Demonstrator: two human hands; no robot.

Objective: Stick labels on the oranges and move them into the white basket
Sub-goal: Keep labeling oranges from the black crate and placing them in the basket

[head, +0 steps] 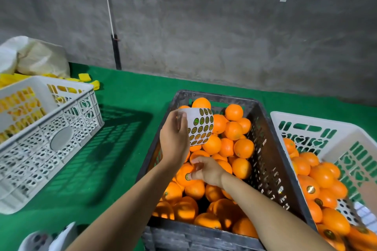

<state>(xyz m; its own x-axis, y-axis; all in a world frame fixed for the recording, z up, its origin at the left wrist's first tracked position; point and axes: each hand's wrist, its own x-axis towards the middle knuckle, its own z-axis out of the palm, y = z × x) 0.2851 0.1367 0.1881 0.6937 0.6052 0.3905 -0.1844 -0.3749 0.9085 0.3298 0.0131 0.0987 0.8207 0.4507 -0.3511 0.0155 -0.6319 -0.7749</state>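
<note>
Left hand (175,138) grips the curled label sheet (201,126) above the black crate (271,161); right hand (206,171) thumb presses a label onto an orange (184,175) lying in the crate; rub edges flat, then lift into white basket (318,126) just right; right fingers blurred, basket's near end cut off.

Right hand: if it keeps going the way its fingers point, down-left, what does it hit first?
The right hand already has a fingertip on the label on an orange in the black crate, so it would likely press into that orange first; depth is unclear.
</note>
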